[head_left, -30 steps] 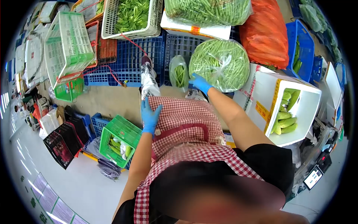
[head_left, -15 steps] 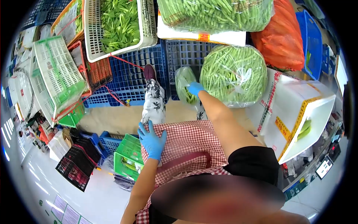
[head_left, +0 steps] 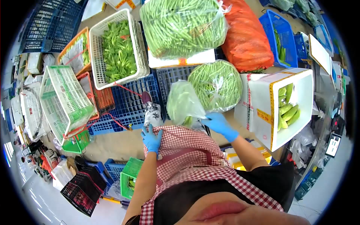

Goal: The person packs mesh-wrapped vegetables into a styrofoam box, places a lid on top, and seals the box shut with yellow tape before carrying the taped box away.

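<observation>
My right hand (head_left: 221, 125), in a blue glove, pinches the corner of a clear plastic bag (head_left: 182, 101). The bag hangs in front of my apron, and some green vegetables show through its lower end; their kind is unclear. Just beyond it sits a big round clear bag of long green beans (head_left: 213, 84). My left hand (head_left: 152, 139), gloved in blue too, lies with spread fingers on the red checked apron (head_left: 180, 140) over my thigh and holds nothing.
A larger bag of beans (head_left: 183, 28) rests on a white foam box at the back. Around stand a white crate of leafy greens (head_left: 120, 56), an orange mesh sack (head_left: 247, 37), a foam box (head_left: 258, 112) with green gourds, and blue pallets (head_left: 135, 93) underfoot.
My right hand has drawn back toward my body, raising the plastic bag away from beside the round bean bag. My left hand stays on the apron. The whole view has shifted.
</observation>
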Tool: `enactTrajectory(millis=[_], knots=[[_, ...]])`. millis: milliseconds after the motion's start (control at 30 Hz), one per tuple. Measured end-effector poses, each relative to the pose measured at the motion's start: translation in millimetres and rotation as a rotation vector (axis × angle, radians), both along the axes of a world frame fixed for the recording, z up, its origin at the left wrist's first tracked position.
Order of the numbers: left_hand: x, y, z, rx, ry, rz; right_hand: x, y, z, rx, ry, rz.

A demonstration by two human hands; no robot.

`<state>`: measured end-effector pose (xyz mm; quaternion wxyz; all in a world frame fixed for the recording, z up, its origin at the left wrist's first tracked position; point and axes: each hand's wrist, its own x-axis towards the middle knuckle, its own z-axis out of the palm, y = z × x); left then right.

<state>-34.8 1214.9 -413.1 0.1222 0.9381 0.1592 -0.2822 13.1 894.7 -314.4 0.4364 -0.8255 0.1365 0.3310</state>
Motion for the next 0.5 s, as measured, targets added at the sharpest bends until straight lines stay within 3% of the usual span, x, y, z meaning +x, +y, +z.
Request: enactTrajectory(millis=[133, 267, 333, 400, 500], knots=[[-9, 5, -4, -0.461, -0.351, 0.255, 16, -54, 76, -0.177, -0.185, 0.129], [-19, -14, 15, -0.575, -0.461, 0.521, 49, -106, 86, -0.352, -0.202, 0.210], [-31, -12, 14, -0.597, -0.513, 0.551, 64, -136, 52, -0.432, -0.236, 0.261], [-45, -1, 4, -0.539, -0.609, 0.498, 72, -173, -20, -0.487, -0.261, 0.255], [-61, 23, -4, -0.477, -0.572, 0.596, 68, -212, -62, -0.573, -0.121, -0.242]])
